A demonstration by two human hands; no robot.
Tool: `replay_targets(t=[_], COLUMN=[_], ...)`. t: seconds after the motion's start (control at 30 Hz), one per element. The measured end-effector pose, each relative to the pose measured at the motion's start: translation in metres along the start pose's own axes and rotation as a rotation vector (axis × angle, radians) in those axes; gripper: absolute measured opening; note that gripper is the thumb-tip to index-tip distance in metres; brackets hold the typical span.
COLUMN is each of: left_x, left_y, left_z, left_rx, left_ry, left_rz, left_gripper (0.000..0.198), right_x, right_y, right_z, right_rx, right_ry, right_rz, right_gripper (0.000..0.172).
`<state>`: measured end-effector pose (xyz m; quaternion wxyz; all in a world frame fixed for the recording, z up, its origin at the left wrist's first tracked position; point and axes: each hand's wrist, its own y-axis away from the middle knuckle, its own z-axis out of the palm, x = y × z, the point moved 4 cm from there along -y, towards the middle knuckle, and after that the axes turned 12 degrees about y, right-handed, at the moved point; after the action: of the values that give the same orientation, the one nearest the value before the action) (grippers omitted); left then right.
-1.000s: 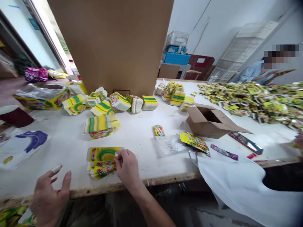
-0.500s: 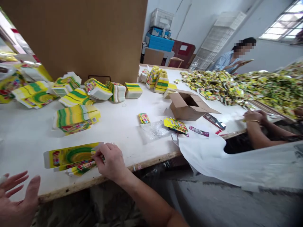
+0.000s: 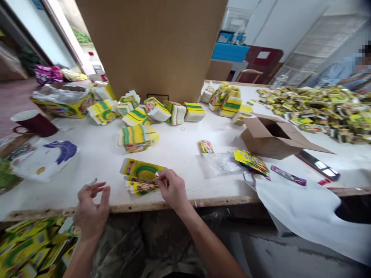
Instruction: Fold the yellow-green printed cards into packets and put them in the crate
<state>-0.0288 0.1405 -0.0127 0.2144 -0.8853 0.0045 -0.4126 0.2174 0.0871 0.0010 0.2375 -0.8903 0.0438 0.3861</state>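
Observation:
My right hand [image 3: 173,190] pinches the right end of a flattened yellow-and-green carton [image 3: 142,170] at the front of the white table [image 3: 171,154]. Several more flat cartons [image 3: 142,188] lie fanned out beneath it. My left hand [image 3: 93,206] hovers over the table's front edge, left of these cartons, its fingers apart and nothing in them. Behind the cartons lies a thick stack of flat cartons [image 3: 138,138]. A small filled box [image 3: 206,146] sits to the right, beside a clear plastic bag [image 3: 217,165].
Carton bundles [image 3: 175,112] line a tall cardboard panel [image 3: 153,46]. An open brown box [image 3: 275,135], a phone [image 3: 318,165] and a pile of small packs [image 3: 319,108] are right. A dark red mug [image 3: 37,123] stands left; a heap of cartons [image 3: 31,243] lies below the edge.
The view has swung left, bringing the mug and lower heap into sight; a co-worker's hands at the right have left it. My left hand now shows whole. My right hand still pinches the carton's end.

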Motion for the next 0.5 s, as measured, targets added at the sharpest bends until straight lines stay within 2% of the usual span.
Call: replay_targets(t=[0.3, 0.5], left_x=[-0.0049, -0.0070], left_y=[0.0067, 0.0087], left_z=[-0.0004, 0.0011], left_rx=[0.089, 0.115], left_ry=[-0.044, -0.087], left_rz=[0.154, 0.153], left_gripper=[0.036, 0.039], right_x=[0.0025, 0.0014], right_y=[-0.0011, -0.0045], right_z=[0.0030, 0.0082], right_rx=[-0.044, -0.105], right_ry=[-0.037, -0.009], right_rz=[0.035, 0.031], right_gripper=[0.011, 0.010])
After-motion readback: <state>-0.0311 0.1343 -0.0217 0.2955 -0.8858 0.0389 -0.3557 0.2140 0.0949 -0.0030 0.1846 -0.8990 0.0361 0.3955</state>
